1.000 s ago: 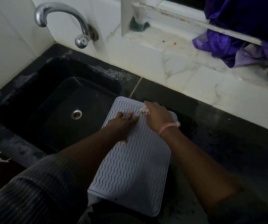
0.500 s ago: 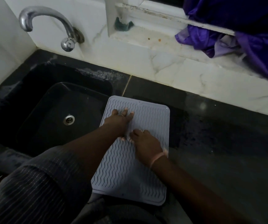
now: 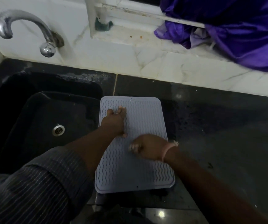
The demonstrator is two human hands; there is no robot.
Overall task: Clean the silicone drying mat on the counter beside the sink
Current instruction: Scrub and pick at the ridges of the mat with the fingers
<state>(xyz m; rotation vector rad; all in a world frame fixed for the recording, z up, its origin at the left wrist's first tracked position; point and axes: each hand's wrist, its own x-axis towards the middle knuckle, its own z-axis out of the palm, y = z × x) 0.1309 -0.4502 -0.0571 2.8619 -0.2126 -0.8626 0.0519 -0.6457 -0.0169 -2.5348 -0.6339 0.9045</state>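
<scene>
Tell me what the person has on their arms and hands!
The left arm wears a dark sleeve with thin pale stripes, pushed up toward the elbow. The left hand has a ring on one finger. The right arm is bare, with a pink band around the wrist by the right hand.

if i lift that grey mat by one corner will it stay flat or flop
The grey wavy-ribbed silicone drying mat looks thin and lies flush on the black counter, so it would probably droop. Its near edge overhangs the counter, so a push might slide it off.
</scene>
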